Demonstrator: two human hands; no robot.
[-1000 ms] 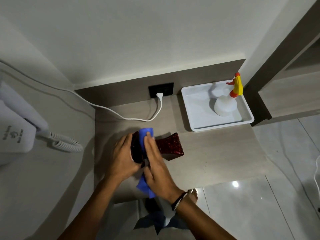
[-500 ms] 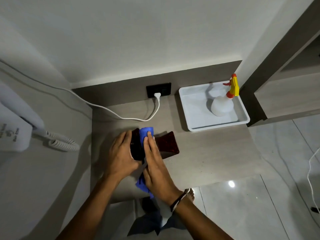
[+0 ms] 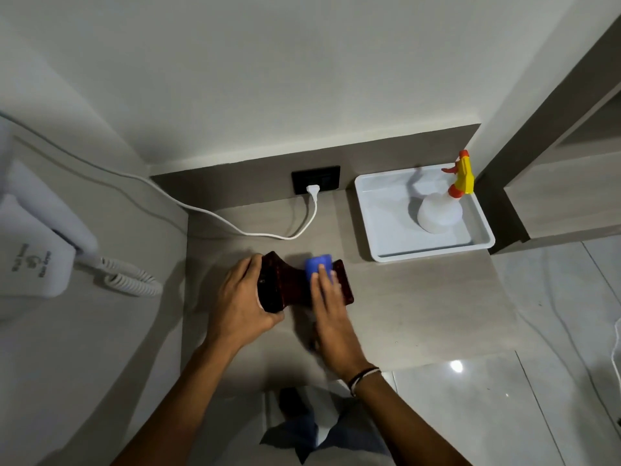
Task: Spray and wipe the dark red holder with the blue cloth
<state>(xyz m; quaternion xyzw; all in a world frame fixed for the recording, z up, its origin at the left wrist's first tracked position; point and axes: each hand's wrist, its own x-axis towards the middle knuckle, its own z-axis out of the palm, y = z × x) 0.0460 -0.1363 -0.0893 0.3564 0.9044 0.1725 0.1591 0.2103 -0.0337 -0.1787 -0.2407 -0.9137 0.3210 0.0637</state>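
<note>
The dark red holder (image 3: pixel 285 284) lies on its side on the wooden counter (image 3: pixel 420 304), flared at both ends. My left hand (image 3: pixel 243 297) grips its left end. My right hand (image 3: pixel 331 317) presses the blue cloth (image 3: pixel 317 265) flat against the holder's right part; only the cloth's far edge shows past my fingers. The spray bottle (image 3: pixel 440 213), translucent white with a yellow and orange trigger head, stands in the white tray (image 3: pixel 379 230) at the back right, apart from both hands.
A white cable (image 3: pixel 235 227) runs from a black wall socket (image 3: pixel 316 179) across the counter's back. A white wall-mounted hair dryer (image 3: pixel 37 250) with a coiled cord hangs at left. Beyond the counter's front edge are a glossy tiled floor and my legs.
My right hand has slid the blue cloth from the holder's left part to its right part. My left hand has stayed on the left end.
</note>
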